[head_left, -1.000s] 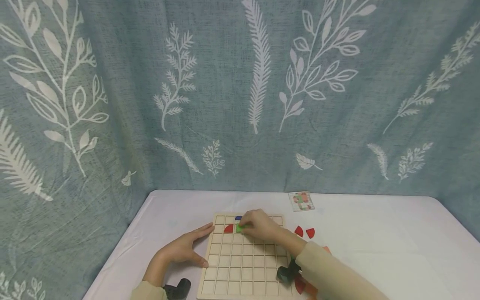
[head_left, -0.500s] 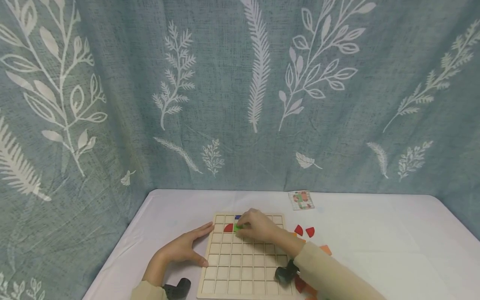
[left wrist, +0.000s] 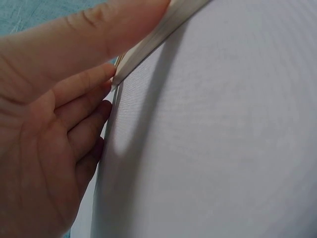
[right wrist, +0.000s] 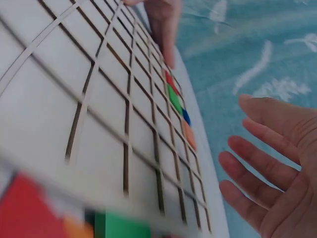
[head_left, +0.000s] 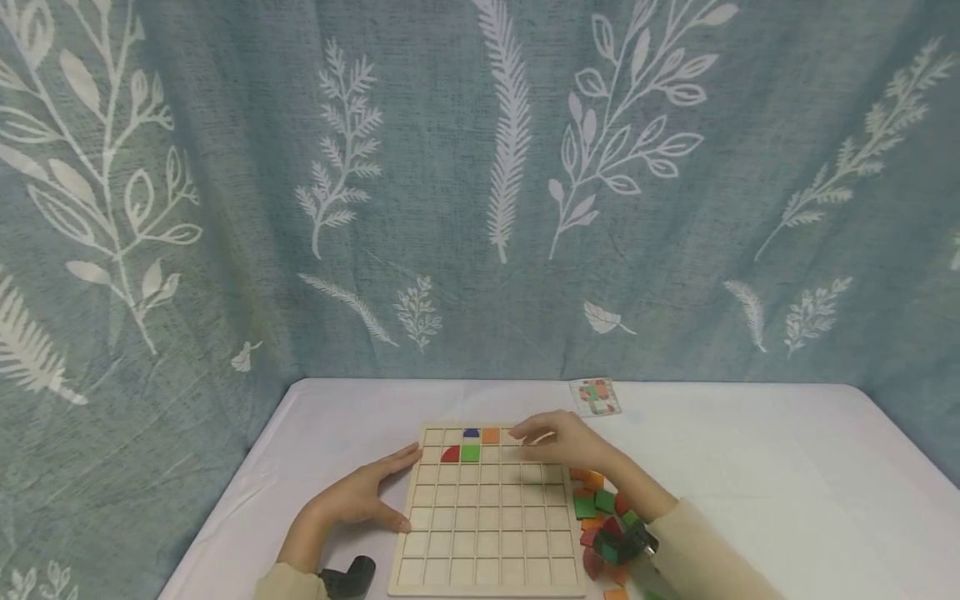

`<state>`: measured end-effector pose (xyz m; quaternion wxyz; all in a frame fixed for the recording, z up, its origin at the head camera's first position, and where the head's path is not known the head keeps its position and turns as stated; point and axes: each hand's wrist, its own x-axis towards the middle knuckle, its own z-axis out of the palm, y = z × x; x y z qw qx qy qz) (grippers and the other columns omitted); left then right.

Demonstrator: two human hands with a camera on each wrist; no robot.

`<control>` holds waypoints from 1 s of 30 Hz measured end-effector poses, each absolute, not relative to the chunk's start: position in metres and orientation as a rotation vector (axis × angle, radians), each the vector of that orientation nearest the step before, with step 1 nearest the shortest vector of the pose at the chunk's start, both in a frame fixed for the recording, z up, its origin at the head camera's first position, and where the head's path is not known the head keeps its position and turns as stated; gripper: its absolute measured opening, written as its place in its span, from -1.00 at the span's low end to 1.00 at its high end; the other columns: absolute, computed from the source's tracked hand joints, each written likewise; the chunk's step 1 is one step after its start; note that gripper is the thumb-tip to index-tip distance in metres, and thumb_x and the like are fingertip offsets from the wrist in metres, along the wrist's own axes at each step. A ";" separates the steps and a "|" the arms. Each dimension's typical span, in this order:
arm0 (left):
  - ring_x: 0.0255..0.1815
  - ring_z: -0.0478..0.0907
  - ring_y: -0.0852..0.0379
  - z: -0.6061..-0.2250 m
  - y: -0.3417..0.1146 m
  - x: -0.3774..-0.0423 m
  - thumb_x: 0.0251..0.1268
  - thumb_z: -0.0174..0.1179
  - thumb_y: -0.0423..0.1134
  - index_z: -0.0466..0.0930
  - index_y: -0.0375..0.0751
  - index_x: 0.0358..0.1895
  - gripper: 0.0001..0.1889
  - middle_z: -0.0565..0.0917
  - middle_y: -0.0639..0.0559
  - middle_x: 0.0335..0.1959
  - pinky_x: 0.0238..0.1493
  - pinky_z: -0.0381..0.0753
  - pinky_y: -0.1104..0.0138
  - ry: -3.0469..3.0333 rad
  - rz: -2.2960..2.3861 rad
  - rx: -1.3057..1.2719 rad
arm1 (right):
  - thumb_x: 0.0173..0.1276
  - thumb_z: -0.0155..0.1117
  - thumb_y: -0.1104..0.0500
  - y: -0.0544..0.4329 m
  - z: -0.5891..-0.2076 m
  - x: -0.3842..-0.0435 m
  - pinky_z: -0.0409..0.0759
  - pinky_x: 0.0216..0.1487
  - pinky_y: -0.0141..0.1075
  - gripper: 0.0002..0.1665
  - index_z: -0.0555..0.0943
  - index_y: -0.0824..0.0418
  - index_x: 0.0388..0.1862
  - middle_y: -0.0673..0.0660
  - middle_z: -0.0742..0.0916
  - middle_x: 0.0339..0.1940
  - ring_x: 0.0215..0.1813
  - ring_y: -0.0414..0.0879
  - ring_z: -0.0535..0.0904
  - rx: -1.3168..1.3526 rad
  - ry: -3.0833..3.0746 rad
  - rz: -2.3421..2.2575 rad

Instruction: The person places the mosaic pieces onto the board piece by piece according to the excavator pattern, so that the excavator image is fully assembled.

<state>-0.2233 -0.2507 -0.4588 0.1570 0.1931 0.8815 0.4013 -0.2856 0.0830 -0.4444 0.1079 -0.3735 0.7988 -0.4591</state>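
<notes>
A wooden grid board [head_left: 467, 518] lies on the white table. Near its far edge sit a red quarter-circle tile [head_left: 451, 454], a green square tile [head_left: 470, 453], a blue half-round tile [head_left: 471, 433] and an orange square tile [head_left: 491, 436]. My left hand [head_left: 356, 504] rests along the board's left edge, thumb and fingers spread; in the left wrist view the thumb touches the rim. Over the far right of the board hovers my right hand [head_left: 566, 442], fingers loosely bent. The right wrist view shows nothing between the right fingers [right wrist: 252, 168].
Several loose red, green and orange tiles [head_left: 585, 505] lie in a pile right of the board, partly under the right forearm. A small patterned card [head_left: 596, 397] lies behind the board. A patterned teal curtain [head_left: 450, 208] hangs behind the table.
My right hand has let go of the green square tile and moved right, uncovering the green and orange tiles. My left hand stays at the board's edge. The head view has shifted slightly.
</notes>
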 end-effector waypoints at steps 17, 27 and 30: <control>0.42 -0.14 -0.37 -0.460 -0.252 -0.223 -0.36 0.50 -0.10 0.12 -0.35 0.38 0.09 0.01 -0.28 0.44 0.33 -0.11 -0.23 2.515 1.151 0.595 | 0.19 0.33 0.09 0.166 -0.455 -0.236 0.62 -0.04 -0.28 -0.62 0.62 0.26 -0.06 0.17 0.70 -0.10 -0.05 0.06 0.60 -0.674 2.569 -1.395; 0.42 -0.16 -0.38 -0.461 -0.253 -0.223 -0.35 0.50 -0.12 0.11 -0.37 0.37 0.09 -0.01 -0.30 0.44 0.33 -0.13 -0.24 2.496 1.174 0.606 | 0.02 0.46 0.06 0.174 -0.469 -0.216 0.63 -0.08 -0.34 -0.56 0.64 0.21 -0.12 0.07 0.73 -0.18 -0.10 -0.04 0.63 -0.541 2.646 -1.337; 0.42 -0.16 -0.38 -0.461 -0.253 -0.224 -0.36 0.50 -0.12 0.11 -0.36 0.38 0.09 -0.01 -0.29 0.45 0.33 -0.13 -0.24 2.495 1.173 0.599 | 0.00 0.47 0.08 0.174 -0.471 -0.213 0.62 -0.06 -0.28 -0.57 0.64 0.21 -0.13 0.05 0.73 -0.19 -0.09 -0.04 0.63 -0.539 2.682 -1.305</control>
